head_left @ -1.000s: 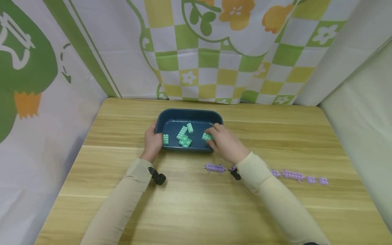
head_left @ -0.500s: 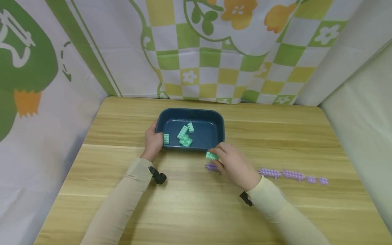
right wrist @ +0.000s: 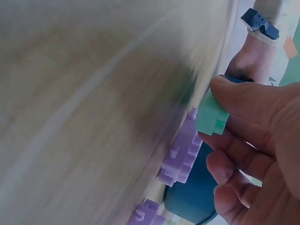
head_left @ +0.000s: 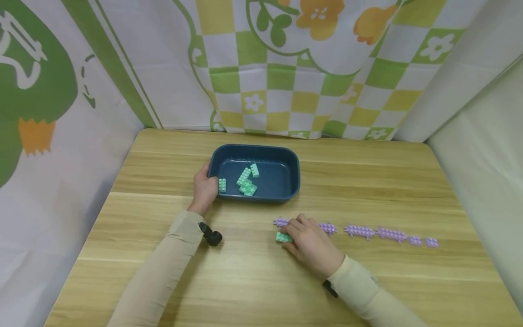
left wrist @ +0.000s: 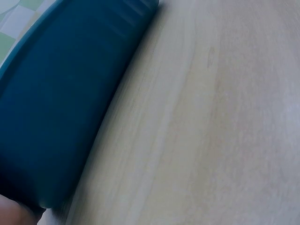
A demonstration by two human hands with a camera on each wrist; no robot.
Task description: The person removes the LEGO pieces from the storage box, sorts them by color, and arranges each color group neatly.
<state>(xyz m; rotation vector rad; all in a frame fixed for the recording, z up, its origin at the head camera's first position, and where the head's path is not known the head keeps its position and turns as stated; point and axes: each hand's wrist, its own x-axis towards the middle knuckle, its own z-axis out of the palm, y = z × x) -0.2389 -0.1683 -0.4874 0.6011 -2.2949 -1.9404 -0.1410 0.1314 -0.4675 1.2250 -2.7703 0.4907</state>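
My left hand (head_left: 204, 188) grips the left end of a dark blue plastic bin (head_left: 295, 175), thumb over the rim. Several mint-green toy building bricks (head_left: 247, 187) lie inside the bin, one of them close by the left thumb. In front of the bin, my right hand (head_left: 312, 247) pinches a mint-green building brick (right wrist: 211, 115) between thumb and fingers, low over the table. Just behind that brick sits a purple building brick (right wrist: 180, 154), partly covered by the right hand in the head view. The left wrist view has the bin's outer wall (left wrist: 61, 93) and a bit of the hand.
A row of purple bricks (head_left: 359, 230) stretches right along the wooden table (head_left: 253, 281), ending in two small square ones (head_left: 431, 242). Behind the table's back edge hangs a checkered cloth (head_left: 278, 97). White cloth stands on both sides.
The right hand has lifted one mint-green brick out of the bin and brought it toward the front, beside the leftmost purple brick. The left hand stays on the bin.
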